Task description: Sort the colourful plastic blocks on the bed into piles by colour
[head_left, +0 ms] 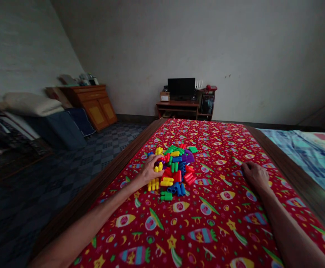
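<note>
A heap of plastic building blocks in red, yellow, green, blue and purple lies on a red patterned cloth. My left hand reaches into its left side, thumb and fingers apart. A yellow block sits between thumb and fingers; I see no firm grip on it. Just below that hand are more yellow blocks. A green block lies at the near edge of the heap. Off to the right, my right hand rests on the cloth with its fingers curled, and no block shows in it.
The cloth covers a bed or table with dark wooden edges. Patterned bedding lies on the right. Beyond the far end stands a desk with a monitor. A wooden cabinet and folded bedding are on the left.
</note>
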`<state>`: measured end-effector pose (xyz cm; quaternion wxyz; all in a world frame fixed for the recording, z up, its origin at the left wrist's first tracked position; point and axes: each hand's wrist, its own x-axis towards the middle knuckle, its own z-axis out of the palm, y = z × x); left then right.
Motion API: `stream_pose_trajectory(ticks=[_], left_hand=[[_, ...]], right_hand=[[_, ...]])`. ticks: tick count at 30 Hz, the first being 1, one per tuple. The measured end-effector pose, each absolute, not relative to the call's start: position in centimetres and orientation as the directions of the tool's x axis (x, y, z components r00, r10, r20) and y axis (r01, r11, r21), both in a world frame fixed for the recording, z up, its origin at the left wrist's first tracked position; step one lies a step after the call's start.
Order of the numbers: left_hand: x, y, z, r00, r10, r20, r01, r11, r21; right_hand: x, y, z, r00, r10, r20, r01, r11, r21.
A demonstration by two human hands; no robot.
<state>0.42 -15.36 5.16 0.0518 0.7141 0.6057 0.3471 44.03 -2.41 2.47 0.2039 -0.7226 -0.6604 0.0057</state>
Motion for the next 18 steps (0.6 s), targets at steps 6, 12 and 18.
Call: stream_pose_trajectory(ticks=[6, 12, 18], left_hand=[[3.2, -11.1, 8.7, 0.159, 0.904, 0.396, 0.827, -0.341, 0.447], [8.7, -11.1, 9.1, 0.375, 0.850, 0.369, 0.863, -0.466, 0.195], [10.2, -13.3, 6.0, 0.612, 0.756, 0.234, 0.775, -0.632, 0.014]], right_hand=[[44.0, -2.5, 2.6, 0.136, 0.958, 0.254, 0.949, -0.052, -0.309], [43.8, -2.6, 2.8, 0.137, 0.961, 0.242, 0.943, -0.052, -0.328], [43.8, -2.7, 3.0, 0.129, 0.966, 0.224, 0.943, -0.049, -0.329]])
